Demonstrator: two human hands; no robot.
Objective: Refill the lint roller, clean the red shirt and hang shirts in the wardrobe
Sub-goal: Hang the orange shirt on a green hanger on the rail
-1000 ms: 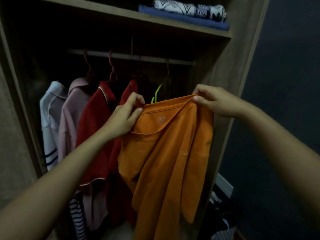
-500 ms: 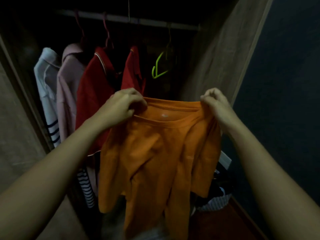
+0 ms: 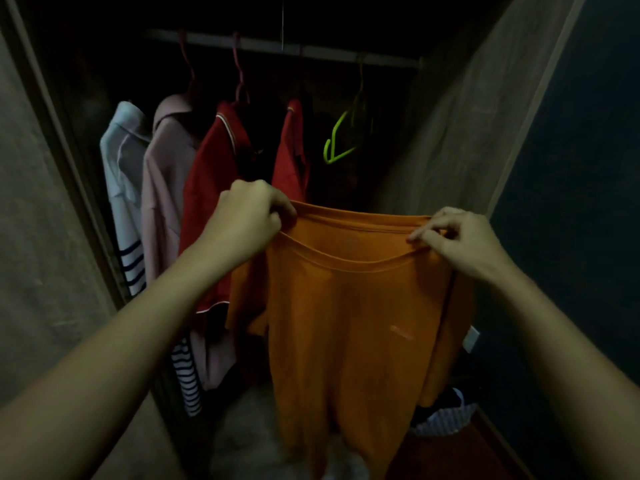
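The wardrobe (image 3: 38, 237) is open and dark inside. A rail (image 3: 311, 51) runs across the top. On the far left hangs a white shirt (image 3: 124, 174) with dark stripes low down. Just beside it hangs a pink shirt (image 3: 162, 188). Next comes the red shirt (image 3: 211, 188). It has a thin white line on its collar and hangs from a reddish hanger (image 3: 240, 74) on the rail.

The left hand (image 3: 247, 220) is in front of the red shirt, lower down. Its fingers are curled tight and pinch the left side of the neck of an orange shirt (image 3: 349, 323). Above that hand hangs a second red piece (image 3: 289, 161). I cannot tell if it is part of the same red shirt.

A bit more to the right, a bright green hanger (image 3: 337, 143) hangs on the rail by itself.

The orange shirt is stretched between the two hands and hangs down loose in front of the wardrobe. The right hand (image 3: 464, 240) pinches the right side of the neck with its thumb and fingertips.

Low down on the right lies a striped cloth (image 3: 446, 417). On the far right is a dark blue wall (image 3: 571, 202).
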